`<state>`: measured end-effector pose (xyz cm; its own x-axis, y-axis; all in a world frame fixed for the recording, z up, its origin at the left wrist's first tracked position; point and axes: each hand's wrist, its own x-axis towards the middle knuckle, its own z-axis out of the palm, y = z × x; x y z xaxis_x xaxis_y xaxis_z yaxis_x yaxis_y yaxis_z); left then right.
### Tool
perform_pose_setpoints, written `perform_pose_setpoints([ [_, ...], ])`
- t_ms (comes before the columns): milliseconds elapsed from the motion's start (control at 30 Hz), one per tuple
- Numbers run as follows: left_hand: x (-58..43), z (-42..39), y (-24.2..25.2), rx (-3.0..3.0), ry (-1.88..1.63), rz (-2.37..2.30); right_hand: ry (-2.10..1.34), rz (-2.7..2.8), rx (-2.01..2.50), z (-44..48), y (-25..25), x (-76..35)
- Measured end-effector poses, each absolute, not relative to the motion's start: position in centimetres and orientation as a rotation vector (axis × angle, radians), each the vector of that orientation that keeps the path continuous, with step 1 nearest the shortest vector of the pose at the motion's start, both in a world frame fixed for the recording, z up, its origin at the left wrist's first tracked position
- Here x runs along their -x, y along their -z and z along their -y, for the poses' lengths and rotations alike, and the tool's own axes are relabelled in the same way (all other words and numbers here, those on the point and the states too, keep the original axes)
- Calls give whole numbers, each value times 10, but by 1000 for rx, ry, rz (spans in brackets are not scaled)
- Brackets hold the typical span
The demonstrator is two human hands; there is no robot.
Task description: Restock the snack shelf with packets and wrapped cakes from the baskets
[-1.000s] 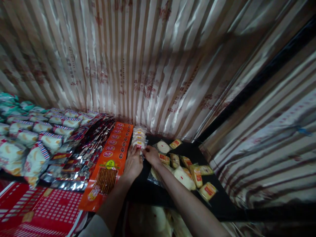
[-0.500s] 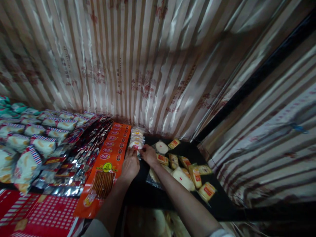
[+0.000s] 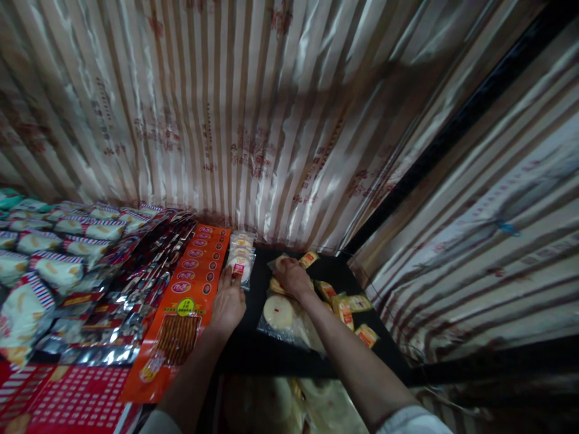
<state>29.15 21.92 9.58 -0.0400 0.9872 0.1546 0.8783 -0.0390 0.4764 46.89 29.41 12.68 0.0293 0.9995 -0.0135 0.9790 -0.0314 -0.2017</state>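
Observation:
My left hand [image 3: 229, 304] rests with its fingers stretched onto the near end of an overlapping row of clear packets with white round crackers [image 3: 244, 256]. My right hand [image 3: 294, 279] has its fingers curled on a clear packet with a pale round cracker [image 3: 281, 263], partly hidden beneath them. Below that hand lies another clear packet with a white round cracker [image 3: 277, 311] bearing a red mark. Small yellow packets with red labels [image 3: 344, 313] are scattered to the right, some under my right forearm.
An orange bag of brown sticks [image 3: 177, 337] lies left of the row. Farther left are shiny dark packets [image 3: 136, 295] and several white snack packets [image 3: 56, 271]. A striped curtain [image 3: 253, 120] hangs behind the black shelf [image 3: 246, 355]; a dark post [image 3: 420, 163] slants at right.
My right hand has moved from the packet row rightward to the loose round cracker packet. My left hand stays at the row. The view has shifted slightly right.

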Motion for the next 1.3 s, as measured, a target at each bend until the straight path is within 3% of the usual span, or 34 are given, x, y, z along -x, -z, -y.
perform_pose_setpoints([
  [333, -294, -216, -102, -1974, -851, -1928, -105, 2127, 2073, -299, -123, -472],
  [600, -294, -217, -97, -2007, -988, -1834, -90, 1944, 1871, -301, -150, -486],
  [767, -294, -215, -105, -1824, -1116, -1757, -446, 1943, 1651, -288, -171, -483],
  [1000, -291, -212, -104, -1474, -1194, -1493, -1418, 1936, 1312, -259, -182, -462],
  [1300, -273, -206, -101, -1404, -894, -1715, -1541, 1259, 1365, -241, -118, -427],
])
